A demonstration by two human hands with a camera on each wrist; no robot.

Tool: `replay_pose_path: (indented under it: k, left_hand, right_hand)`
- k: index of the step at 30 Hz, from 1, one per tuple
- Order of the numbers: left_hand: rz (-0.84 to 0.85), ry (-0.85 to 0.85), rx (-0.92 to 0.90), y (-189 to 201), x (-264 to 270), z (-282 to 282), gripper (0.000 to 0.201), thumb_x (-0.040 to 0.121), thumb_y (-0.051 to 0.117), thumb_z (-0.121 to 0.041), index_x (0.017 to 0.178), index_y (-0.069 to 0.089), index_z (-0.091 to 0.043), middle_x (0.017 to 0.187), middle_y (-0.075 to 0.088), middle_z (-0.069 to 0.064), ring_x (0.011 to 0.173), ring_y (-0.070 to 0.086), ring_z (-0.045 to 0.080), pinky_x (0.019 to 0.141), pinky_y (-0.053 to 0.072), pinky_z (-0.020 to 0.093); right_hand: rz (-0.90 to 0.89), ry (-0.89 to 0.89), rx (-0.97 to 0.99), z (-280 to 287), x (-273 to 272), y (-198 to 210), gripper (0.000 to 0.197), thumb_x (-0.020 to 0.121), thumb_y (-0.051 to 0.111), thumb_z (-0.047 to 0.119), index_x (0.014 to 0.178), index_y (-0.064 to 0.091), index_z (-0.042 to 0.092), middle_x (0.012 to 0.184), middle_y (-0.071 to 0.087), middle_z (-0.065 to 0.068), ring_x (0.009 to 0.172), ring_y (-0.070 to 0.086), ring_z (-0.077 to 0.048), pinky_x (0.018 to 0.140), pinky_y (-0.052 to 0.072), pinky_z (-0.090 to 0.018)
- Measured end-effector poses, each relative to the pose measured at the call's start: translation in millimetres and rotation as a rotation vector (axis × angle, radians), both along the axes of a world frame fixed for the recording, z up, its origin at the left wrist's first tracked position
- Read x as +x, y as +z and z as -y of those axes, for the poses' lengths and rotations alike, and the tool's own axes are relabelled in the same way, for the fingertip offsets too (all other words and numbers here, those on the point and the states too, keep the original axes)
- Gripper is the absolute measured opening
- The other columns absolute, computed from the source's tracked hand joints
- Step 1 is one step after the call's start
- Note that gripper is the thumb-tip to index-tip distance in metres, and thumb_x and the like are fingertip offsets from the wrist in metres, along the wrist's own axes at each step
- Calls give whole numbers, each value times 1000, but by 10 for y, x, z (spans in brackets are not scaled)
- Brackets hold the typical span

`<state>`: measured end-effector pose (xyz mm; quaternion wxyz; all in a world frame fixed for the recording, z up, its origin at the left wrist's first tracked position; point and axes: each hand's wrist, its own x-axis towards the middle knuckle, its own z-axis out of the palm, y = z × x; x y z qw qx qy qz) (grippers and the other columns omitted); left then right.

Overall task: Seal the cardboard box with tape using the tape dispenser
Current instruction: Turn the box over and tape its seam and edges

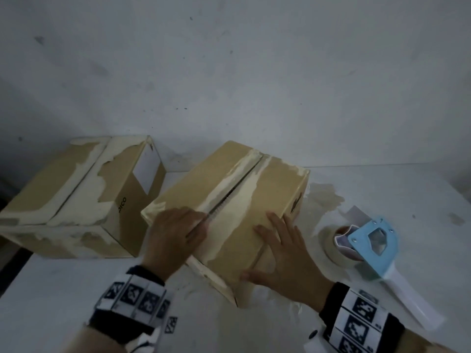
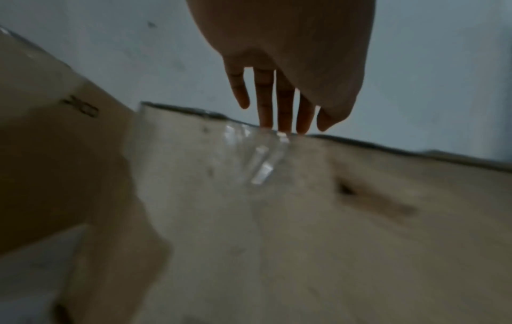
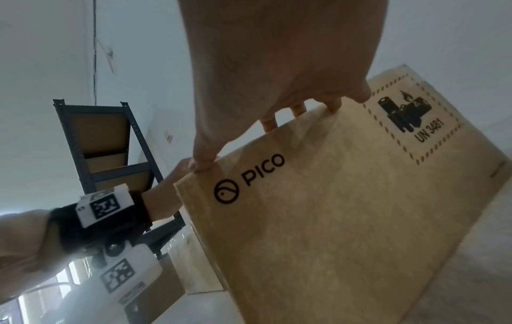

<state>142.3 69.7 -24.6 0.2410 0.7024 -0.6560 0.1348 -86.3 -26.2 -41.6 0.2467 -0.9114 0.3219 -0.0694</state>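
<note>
Fingers [image 1: 196, 225] of the left hand [image 1: 173, 238] lie straight and close together on top of the cardboard box [image 1: 224, 200], their tips at the centre seam where the two top flaps meet. From the left wrist view the same fingers [image 2: 279, 103] reach straight down to the box's top edge, holding nothing. The right hand [image 1: 283, 253] lies flat on the right flap, at about 3 o'clock from the left hand, with its fingers [image 1: 277, 225] spread and straight; its thumb runs along the near edge of the top. In the right wrist view the fingertips [image 3: 270, 126] press on the top edge of the box above a side printed with PICO and a UN 3481 battery mark.

That box sits on the white desk [image 1: 76, 289] in the middle of the head view, turned at an angle, its seam open as a dark narrow gap with torn pale patches beside it. A tape dispenser [image 1: 374, 245], blue-framed with a white handle and a roll of tape, lies on the desk at 3 o'clock from the box, near the right hand but not touching it. A second box [image 1: 76, 189] stands at 9 o'clock, just beside the first. A dark metal shelf [image 3: 110, 140] shows in the right wrist view.
</note>
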Motion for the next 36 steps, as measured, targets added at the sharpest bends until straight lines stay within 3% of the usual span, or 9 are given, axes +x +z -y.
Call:
replay_pose_path:
  k: [3,7,15,20,22,24,27,31,36]
  left_hand:
    - [-12,216,249,-61,338,-7,58,87,34,-53,111,63,-9,115,63,13,102,61,35,83,46,44]
    - [-229,377,491,-48,394,53,97,61,16,-79,140,33,-26,154,20,4,142,16,28,110,15,55]
    - [-91,572,520,-38,-319,230,84,73,17,-78,137,28,-24,145,25,10,123,36,37,97,37,46]
    - [-62,436,420,-11,-426,191,110,59,-6,-90,120,53,-21,124,51,18,97,56,38,80,43,43]
    - [-73,323,363,-16,-448,164,107,59,3,-93,111,60,-19,115,55,18,93,58,37,79,44,46]
    - [-88,209,379,-34,-504,168,111,53,10,-96,117,54,-18,128,47,16,115,47,37,96,35,55]
    - [-175,69,515,-92,-575,243,129,41,9,-99,134,36,-14,154,15,7,144,4,26,113,6,54]
    - [-166,-52,444,-244,-678,319,100,69,19,-87,131,37,-11,144,37,18,136,24,44,107,25,54]
    - [-63,-35,399,-243,-697,327,83,80,21,-77,125,41,-11,134,48,21,124,40,49,96,35,50]
  right_hand:
    - [-57,7,-16,13,-1,20,118,43,30,96,142,16,34,154,-14,9,140,-18,-21,112,-9,-48]
    - [-84,18,2,86,-34,78,124,36,21,100,141,17,35,154,-15,9,141,-18,-22,113,-8,-51]
    - [-179,-4,-75,283,-124,215,130,32,16,101,140,18,28,155,-17,3,140,-20,-18,113,-6,-52]
    - [-111,30,-153,376,-465,166,112,47,9,97,142,24,38,151,3,18,139,-7,-4,111,0,-30]
    - [-65,11,-191,454,-629,129,106,55,5,93,141,28,36,146,5,21,134,-5,2,106,1,-20]
    - [-45,18,-230,532,-759,71,92,71,6,85,138,37,30,148,20,13,136,6,-2,107,12,-24]
    - [-31,-19,-275,653,-921,-5,75,89,12,68,133,48,20,142,43,-5,132,33,-26,99,35,-45]
    - [55,-92,-245,713,-1087,-92,73,82,5,74,140,19,32,149,13,6,137,28,-28,105,25,-42]
    - [203,-467,-129,637,-1404,-428,76,88,37,59,146,12,17,156,1,-12,142,8,-28,110,21,-49]
